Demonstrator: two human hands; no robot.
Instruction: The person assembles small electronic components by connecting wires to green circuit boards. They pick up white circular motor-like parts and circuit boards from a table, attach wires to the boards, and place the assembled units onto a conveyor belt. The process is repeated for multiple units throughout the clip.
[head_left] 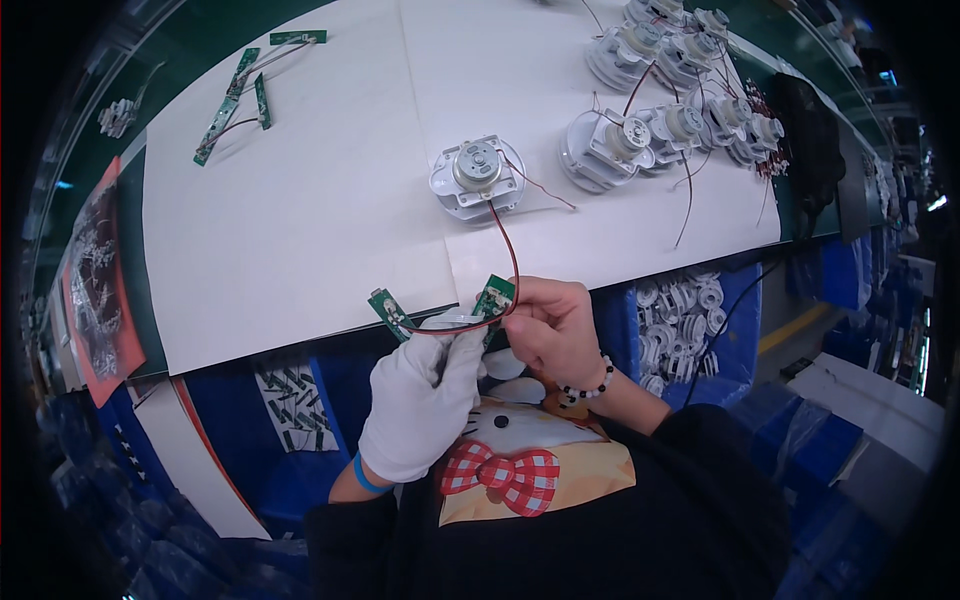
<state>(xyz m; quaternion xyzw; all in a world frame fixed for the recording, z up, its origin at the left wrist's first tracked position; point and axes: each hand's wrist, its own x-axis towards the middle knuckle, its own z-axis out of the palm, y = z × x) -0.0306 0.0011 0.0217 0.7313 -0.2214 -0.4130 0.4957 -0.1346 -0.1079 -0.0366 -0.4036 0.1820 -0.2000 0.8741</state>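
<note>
Wearing a white glove, my left hand [420, 405] is closed around two joined-looking green circuit boards, a left one [386, 308] and a right one [497, 294], whose upper ends stick out above the fingers. My bare right hand [553, 322] pinches at the edge of the right board, where a dark red wire [515, 250] passes. That wire runs from a white motor unit [478, 166] on the table, past my right fingertips, and bends left across the boards. A thinner wire trails loose from the unit's right side. The wire's end and my right fingertips are partly hidden.
Several similar motor units [625, 140] crowd the white-covered table [300, 220] at the far right. More green boards [222, 122] lie far left. Below the table edge stand a blue bin [745, 345] of white plastic parts and a tray of boards [298, 408]. A pink-red sheet [125, 340] is at left.
</note>
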